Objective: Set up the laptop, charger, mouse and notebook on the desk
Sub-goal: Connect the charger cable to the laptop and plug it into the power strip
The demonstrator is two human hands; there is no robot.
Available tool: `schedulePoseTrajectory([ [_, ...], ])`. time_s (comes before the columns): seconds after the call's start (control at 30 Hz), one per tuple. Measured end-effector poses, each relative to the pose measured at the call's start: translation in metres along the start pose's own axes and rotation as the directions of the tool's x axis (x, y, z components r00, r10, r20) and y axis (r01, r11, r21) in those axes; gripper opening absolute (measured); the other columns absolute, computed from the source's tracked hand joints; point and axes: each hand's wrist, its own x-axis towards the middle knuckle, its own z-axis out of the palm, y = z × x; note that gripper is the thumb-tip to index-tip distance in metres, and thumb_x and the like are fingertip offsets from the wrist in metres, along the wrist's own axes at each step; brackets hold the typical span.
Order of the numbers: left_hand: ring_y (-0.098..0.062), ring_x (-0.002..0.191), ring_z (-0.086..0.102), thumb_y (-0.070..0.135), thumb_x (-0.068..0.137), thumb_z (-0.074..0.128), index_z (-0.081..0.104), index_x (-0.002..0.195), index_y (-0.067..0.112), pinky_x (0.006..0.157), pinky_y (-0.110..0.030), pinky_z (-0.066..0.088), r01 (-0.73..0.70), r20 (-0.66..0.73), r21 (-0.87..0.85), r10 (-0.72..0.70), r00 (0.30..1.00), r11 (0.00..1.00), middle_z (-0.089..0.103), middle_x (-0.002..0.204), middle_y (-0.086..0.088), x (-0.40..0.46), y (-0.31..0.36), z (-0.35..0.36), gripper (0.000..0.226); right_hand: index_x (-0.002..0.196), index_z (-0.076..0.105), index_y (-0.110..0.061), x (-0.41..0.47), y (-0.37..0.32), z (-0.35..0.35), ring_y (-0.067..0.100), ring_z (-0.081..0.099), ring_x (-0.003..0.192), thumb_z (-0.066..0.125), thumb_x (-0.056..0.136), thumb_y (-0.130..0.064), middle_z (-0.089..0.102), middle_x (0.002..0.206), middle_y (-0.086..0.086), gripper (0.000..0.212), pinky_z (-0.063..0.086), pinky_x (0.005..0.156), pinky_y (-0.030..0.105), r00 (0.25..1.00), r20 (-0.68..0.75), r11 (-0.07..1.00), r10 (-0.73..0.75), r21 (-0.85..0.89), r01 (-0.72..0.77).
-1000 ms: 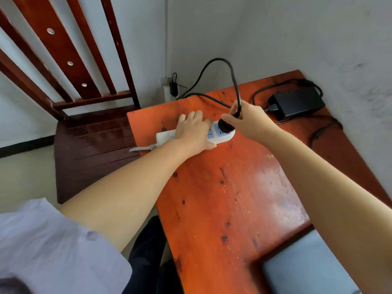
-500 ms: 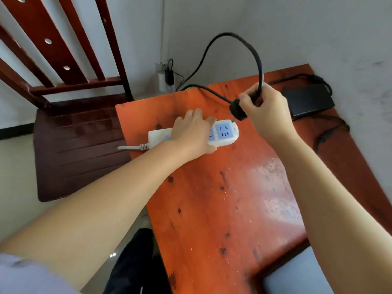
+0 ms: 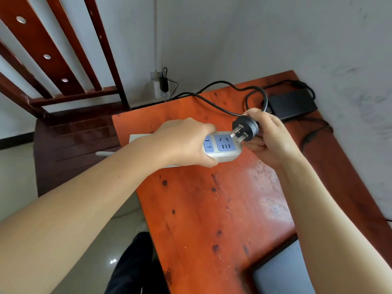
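My left hand (image 3: 182, 141) grips a white power strip (image 3: 222, 147) with blue sockets, tilted up off the orange desk (image 3: 212, 209). My right hand (image 3: 269, 139) holds the charger's black three-pin plug (image 3: 244, 128), its metal pins pointing at the strip's end socket and just apart from it. The plug's black cable (image 3: 212, 98) loops back across the desk to the black charger brick (image 3: 292, 105) at the far right corner by the wall. A grey laptop corner (image 3: 282, 274) shows at the bottom right.
A dark wooden chair (image 3: 70, 132) stands left of the desk. A wall outlet with a small black adapter (image 3: 163, 83) sits low on the wall behind. The grey wall runs along the desk's right edge. Thin black cables (image 3: 314, 132) lie by the brick.
The plug has come out of the strip and been turned so its pins face the socket. My left hand has lifted and tilted the strip, now gripping it instead of pressing it flat.
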Motion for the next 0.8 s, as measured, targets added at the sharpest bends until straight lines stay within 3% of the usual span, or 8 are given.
schedulePoseTrajectory([
  [0.07, -0.016, 0.07, 0.053, 0.053, 0.068, 0.063, 0.05, 0.093, 0.033, 0.053, -0.027, 0.036, -0.025, 0.009, 0.005, 0.025, 1.0, 1.0, 0.052, 0.071, 0.011, -0.001, 0.002, -0.005, 0.035, 0.055, 0.059, -0.02, -0.003, 0.0, -0.002, 0.0, 0.023, 0.031, 0.04, 0.089, -0.022, 0.04, 0.04, -0.011, 0.039, 0.021, 0.031, 0.012, 0.999, 0.036, 0.989, 0.041, 0.141, -0.045],
  [0.17, -0.009, 0.064, 0.049, 0.053, 0.068, 0.063, 0.046, 0.087, 0.035, 0.052, -0.026, 0.036, -0.054, 0.013, -0.001, 0.054, 0.998, 0.999, 0.049, 0.069, 0.012, -0.003, 0.005, -0.009, 0.031, 0.057, 0.047, -0.019, -0.007, -0.001, -0.004, 0.001, 0.018, 0.031, 0.043, 0.086, -0.023, 0.035, 0.039, -0.013, 0.03, 0.02, 0.029, 0.011, 0.995, 0.073, 0.939, 0.073, 0.331, -0.093],
  [0.27, -0.003, 0.063, 0.046, 0.054, 0.068, 0.063, 0.046, 0.087, 0.036, 0.051, -0.025, 0.034, -0.06, 0.002, -0.014, 0.06, 0.998, 0.998, 0.048, 0.069, 0.012, -0.005, 0.008, -0.01, 0.032, 0.052, 0.052, -0.022, -0.01, -0.003, -0.006, 0.001, 0.021, 0.03, 0.044, 0.086, -0.023, 0.036, 0.039, -0.013, 0.034, 0.021, 0.029, 0.012, 0.996, 0.06, 0.94, 0.061, 0.333, -0.078],
  [0.33, -0.004, 0.064, 0.046, 0.055, 0.068, 0.064, 0.048, 0.09, 0.035, 0.051, -0.025, 0.035, -0.06, -0.013, -0.01, 0.06, 0.998, 0.998, 0.048, 0.07, 0.012, -0.005, 0.011, -0.011, 0.034, 0.054, 0.059, -0.023, -0.013, -0.007, -0.006, 0.001, 0.023, 0.032, 0.042, 0.089, -0.023, 0.04, 0.041, -0.01, 0.038, 0.021, 0.031, 0.013, 1.0, -0.02, 0.983, 0.021, 0.183, -0.017],
  [0.43, -0.012, 0.066, 0.047, 0.056, 0.068, 0.064, 0.047, 0.089, 0.032, 0.051, -0.026, 0.035, -0.046, -0.059, 0.024, 0.047, 0.997, 0.999, 0.044, 0.07, 0.011, -0.005, 0.015, -0.011, 0.035, 0.064, 0.059, -0.022, -0.02, -0.012, 0.002, 0.004, 0.027, 0.034, 0.045, 0.088, -0.021, 0.051, 0.047, -0.007, 0.028, 0.024, 0.034, 0.014, 0.983, -0.128, 0.987, -0.13, -0.114, 0.116],
  [0.57, -0.02, 0.071, 0.05, 0.055, 0.069, 0.062, 0.05, 0.092, 0.026, 0.055, -0.028, 0.037, -0.014, -0.104, 0.07, 0.022, 0.994, 0.997, 0.042, 0.069, 0.01, -0.007, 0.017, -0.009, 0.038, 0.068, 0.059, -0.03, -0.031, -0.019, 0.015, 0.003, 0.04, 0.04, 0.052, 0.086, -0.027, 0.056, 0.054, -0.011, 0.019, 0.033, 0.041, 0.015, 0.922, -0.158, 0.834, -0.354, -0.498, 0.235],
  [0.67, -0.021, 0.072, 0.051, 0.053, 0.07, 0.062, 0.049, 0.092, 0.027, 0.056, -0.028, 0.038, -0.002, -0.112, 0.058, 0.008, 0.994, 0.998, 0.044, 0.07, 0.01, -0.008, 0.017, -0.008, 0.036, 0.072, 0.057, -0.03, -0.036, -0.023, 0.021, -0.002, 0.049, 0.049, 0.054, 0.086, -0.024, 0.056, 0.055, -0.022, 0.016, 0.036, 0.05, 0.008, 0.896, -0.122, 0.737, -0.427, -0.62, 0.268],
  [0.8, -0.02, 0.074, 0.054, 0.052, 0.071, 0.062, 0.052, 0.097, 0.028, 0.055, -0.027, 0.035, 0.0, -0.131, 0.061, 0.008, 0.991, 0.998, 0.048, 0.073, 0.009, -0.009, 0.019, -0.008, 0.037, 0.072, 0.055, -0.031, -0.04, -0.025, 0.026, -0.001, 0.05, 0.06, 0.056, 0.087, -0.021, 0.057, 0.065, -0.017, 0.018, 0.042, 0.058, 0.01, 0.889, -0.075, 0.621, -0.451, -0.742, 0.252],
])
